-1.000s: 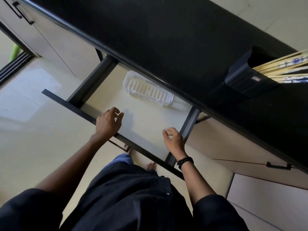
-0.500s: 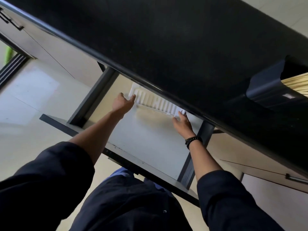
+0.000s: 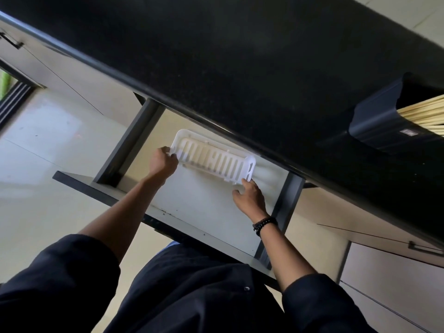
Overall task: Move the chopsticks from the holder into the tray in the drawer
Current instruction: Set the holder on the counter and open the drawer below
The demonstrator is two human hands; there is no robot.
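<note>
**Both hands on the tray, chopsticks not yet touched**

While the drawer (image 3: 216, 212) stands pulled out, we grip the white tray (image 3: 213, 157) by its two short ends: our left hand (image 3: 162, 162) closed on the left end, our right hand (image 3: 249, 197) pinching the right end. It sits near the drawer's back edge, partly under the counter (image 3: 240, 56); probably we want it more reachable. The chopsticks (image 3: 425, 114) wait in the dark holder (image 3: 374, 123) on the counter's right part.
</note>
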